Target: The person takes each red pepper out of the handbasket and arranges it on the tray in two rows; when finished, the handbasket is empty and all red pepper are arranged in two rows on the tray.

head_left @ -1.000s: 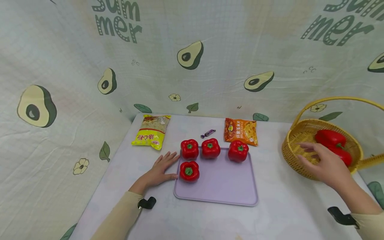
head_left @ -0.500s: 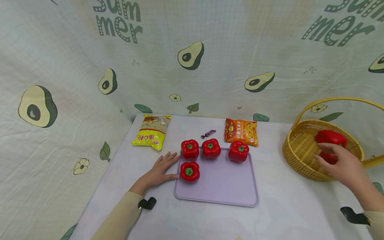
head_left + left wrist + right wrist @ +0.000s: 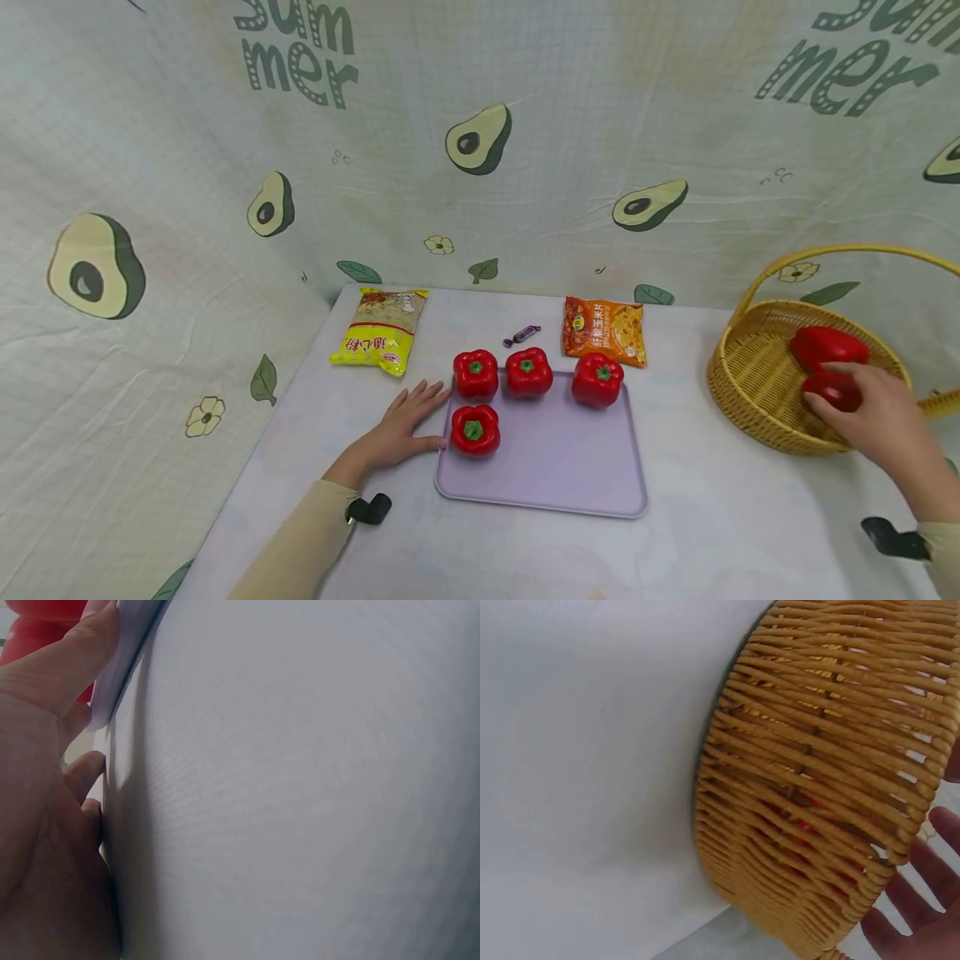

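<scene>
My left hand [image 3: 393, 433] lies flat with spread fingers on the table, thumb and fingertips at the left edge of a lilac tray [image 3: 562, 454]. A red bell pepper [image 3: 475, 431] sits on the tray near that thumb, and three more line its far side. On the right, my right hand [image 3: 888, 417] reaches into a wicker basket [image 3: 735, 408], thumb and fingers around a red pepper [image 3: 834, 393]. Another red pepper [image 3: 828, 344] lies just behind it. In the right wrist view, the basket wall [image 3: 817, 750] hides most of the peppers, and fingers [image 3: 922, 877] show past the rim.
A yellow food bag [image 3: 381, 329] lies at the back left. Near the back middle is a purple wrapped candy [image 3: 522, 335], with an orange snack packet [image 3: 604, 331] to its right. The basket's tall handle [image 3: 847, 247] arches over it. A printed cloth [image 3: 555, 233] hangs behind the table.
My right hand has moved right and down inside the basket, and its thumb and fingers have come around the nearer pepper. The left hand and the tray have stayed put.
</scene>
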Demonstrator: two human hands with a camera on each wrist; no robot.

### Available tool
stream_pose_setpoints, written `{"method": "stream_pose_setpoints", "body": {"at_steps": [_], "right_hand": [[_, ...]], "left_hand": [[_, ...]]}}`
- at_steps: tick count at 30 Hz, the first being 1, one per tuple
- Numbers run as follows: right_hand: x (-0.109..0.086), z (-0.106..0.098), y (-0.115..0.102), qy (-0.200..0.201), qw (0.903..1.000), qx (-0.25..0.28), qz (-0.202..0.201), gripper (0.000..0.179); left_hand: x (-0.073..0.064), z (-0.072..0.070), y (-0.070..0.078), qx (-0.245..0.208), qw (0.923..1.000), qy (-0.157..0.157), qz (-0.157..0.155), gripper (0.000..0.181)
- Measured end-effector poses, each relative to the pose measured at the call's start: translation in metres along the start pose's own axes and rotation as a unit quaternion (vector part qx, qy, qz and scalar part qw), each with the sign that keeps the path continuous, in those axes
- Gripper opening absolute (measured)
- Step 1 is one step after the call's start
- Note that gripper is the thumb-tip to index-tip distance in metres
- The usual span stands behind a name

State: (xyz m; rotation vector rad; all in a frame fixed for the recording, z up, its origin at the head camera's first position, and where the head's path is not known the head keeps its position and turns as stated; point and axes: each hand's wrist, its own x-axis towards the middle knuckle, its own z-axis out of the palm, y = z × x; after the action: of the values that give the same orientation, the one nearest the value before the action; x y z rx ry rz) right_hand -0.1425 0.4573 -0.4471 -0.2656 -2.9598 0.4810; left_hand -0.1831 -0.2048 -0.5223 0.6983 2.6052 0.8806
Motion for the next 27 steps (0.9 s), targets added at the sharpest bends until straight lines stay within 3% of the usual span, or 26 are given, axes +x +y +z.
{"method": "stream_pose_setpoints", "body": {"at_steps": [11,27], "right_hand": [[0.004,0.001,0.009,-0.03,0.9991,0.01,0.029,0.077],[0.007,0.005,-0.013,-0.044,0.998,0.043,-0.013,0.068]], "left_hand": [[0.0,0.0,0.001,-0.003,1.0,-0.002,-0.005,0.087],[0.0,0.001,-0.002,0.001,1.0,0.0,-0.002,0.087]]}}
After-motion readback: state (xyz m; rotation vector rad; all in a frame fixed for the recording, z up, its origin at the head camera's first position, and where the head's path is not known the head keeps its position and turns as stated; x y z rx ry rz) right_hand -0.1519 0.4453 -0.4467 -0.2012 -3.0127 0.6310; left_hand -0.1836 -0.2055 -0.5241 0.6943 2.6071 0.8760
